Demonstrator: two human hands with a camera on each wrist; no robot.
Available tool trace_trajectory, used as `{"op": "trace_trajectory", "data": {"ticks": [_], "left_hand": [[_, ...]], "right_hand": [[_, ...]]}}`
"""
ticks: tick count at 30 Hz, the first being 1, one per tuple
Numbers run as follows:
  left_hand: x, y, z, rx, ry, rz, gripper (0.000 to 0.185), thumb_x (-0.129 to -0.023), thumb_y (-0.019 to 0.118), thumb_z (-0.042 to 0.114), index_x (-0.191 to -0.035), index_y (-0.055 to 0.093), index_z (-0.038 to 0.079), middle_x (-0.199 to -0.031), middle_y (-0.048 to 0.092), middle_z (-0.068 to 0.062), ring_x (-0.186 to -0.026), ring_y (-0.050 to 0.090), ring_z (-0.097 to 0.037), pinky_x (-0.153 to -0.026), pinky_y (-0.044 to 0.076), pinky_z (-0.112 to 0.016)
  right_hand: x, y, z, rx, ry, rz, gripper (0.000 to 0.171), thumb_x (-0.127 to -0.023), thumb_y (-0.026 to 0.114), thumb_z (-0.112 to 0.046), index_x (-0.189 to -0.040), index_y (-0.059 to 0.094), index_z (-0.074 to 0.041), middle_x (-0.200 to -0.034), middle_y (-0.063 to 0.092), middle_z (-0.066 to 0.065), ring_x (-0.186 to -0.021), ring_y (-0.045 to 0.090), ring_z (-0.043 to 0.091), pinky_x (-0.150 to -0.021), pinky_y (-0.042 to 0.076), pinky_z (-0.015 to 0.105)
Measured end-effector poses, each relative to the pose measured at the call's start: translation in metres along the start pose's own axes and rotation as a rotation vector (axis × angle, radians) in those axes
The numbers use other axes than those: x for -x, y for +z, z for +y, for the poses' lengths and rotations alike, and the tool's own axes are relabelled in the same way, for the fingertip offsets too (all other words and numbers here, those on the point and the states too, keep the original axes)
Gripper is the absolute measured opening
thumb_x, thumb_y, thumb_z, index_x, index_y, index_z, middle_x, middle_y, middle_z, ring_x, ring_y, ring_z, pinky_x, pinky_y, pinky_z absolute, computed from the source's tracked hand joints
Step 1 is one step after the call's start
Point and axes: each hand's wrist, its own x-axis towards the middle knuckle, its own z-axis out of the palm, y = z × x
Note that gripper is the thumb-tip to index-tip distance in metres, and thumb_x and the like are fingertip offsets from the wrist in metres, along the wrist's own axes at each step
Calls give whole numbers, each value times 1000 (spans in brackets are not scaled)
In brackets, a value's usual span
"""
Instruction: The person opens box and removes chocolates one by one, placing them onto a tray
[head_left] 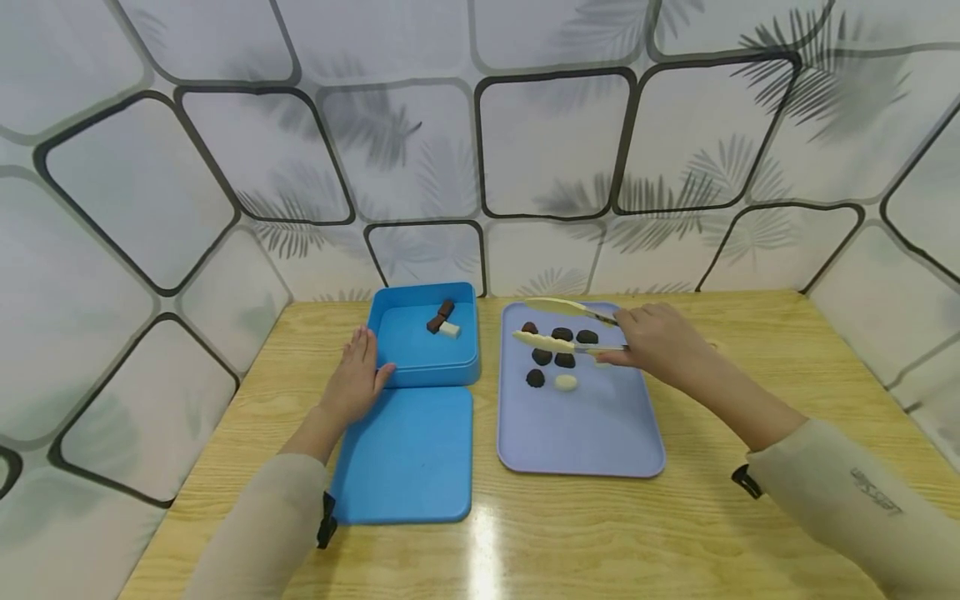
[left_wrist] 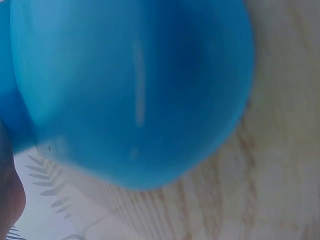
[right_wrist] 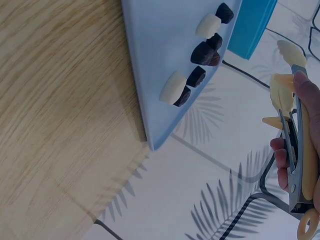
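**Head view: spread tongs above the lavender tray**

The right hand grasps the tongs, its thumb along one arm and its fingertips on the other (the right wrist view shows this grip most plainly); their pale tips stand apart with nothing gripped between them. On the tray lies a loose cluster of dark pieces, with a pale piece at the cluster's near edge. The left hand grasps nothing: its fingers lie extended along the side of the blue box, thumb at the near corner. Two brown pieces and a white piece rest inside the box, and a flat blue panel lies just in front of it.

Good practice for the apparent step, picking up a single piece, would be to choose one at the cluster's border, align the tips on its opposite sides, and lower them squarely before squeezing. Pressure should be light and even, since the rounded pieces seem liable to slip. Neighbours lie close, so a narrow spread is likely to disturb them less.
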Motion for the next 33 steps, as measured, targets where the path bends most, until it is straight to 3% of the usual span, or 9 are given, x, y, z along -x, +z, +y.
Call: {"op": "trace_trajectory", "data": {"ticks": [8, 15, 19, 22, 27, 30, 33], "left_hand": [[0, 0, 1, -4, 3, 4, 69, -103, 39, 30, -142, 11, -19, -151, 8, -35, -142, 6, -45, -115, 10, -54], [0, -1, 3, 6, -2, 21, 68, -102, 42, 26, -142, 11, -20, -151, 9, -36, -141, 8, -46, -115, 10, -54], [0, -1, 2, 3, -7, 16, 68, -102, 42, 26, -142, 11, -20, -151, 9, -35, -142, 7, -46, -115, 10, -54], [0, 0, 2, -3, -3, 20, 68, -102, 42, 26, -142, 11, -20, -150, 9, -36, -141, 8, -46, -115, 11, -54], [0, 2, 2, 6, 10, 31, 68, -102, 42, 26, -141, 13, -20, -150, 10, -37, -141, 9, -47, -115, 11, -55], [1, 2, 2, 5, 11, 36, 68, -102, 42, 26, -141, 13, -20, -150, 10, -37, -141, 9, -47, -115, 11, -55], [1, 2, 2, 1, 11, 33, 68, -102, 43, 25, -141, 12, -20, -150, 10, -37, -141, 8, -47, -115, 11, -54]], "right_hand": [[-17, 5, 1, 13, -29, -1, 91, -90, 8, -68, -71, 58, 4, -52, 53, 11, -44, 45, 22, -43, 41, 34], [-35, 13, -1, 26, -32, -36, 98, -88, 3, -70, -79, 63, 6, -60, 60, 13, -50, 56, 25, -48, 46, 37], [-47, 17, -4, 15, -37, -55, 96, -87, 3, -71, -76, 61, 5, -56, 57, 12, -46, 52, 24, -45, 44, 35], [-56, 18, -6, 9, -18, -104, 89, -85, 18, -73, -75, 62, 4, -56, 57, 12, -45, 51, 24, -44, 43, 34], [-70, 16, -12, -32, 91, -322, 81, -74, 59, -73, -91, 65, 7, -74, 66, 16, -61, 61, 27, -55, 51, 37], [-78, 16, -17, -76, 143, -428, 83, -73, 63, -70, -98, 64, 9, -83, 67, 17, -71, 63, 29, -65, 54, 40], [-84, 18, -21, -96, 162, -473, 84, -74, 62, -70, -102, 63, 9, -87, 68, 18, -77, 64, 31, -72, 54, 41]]}}
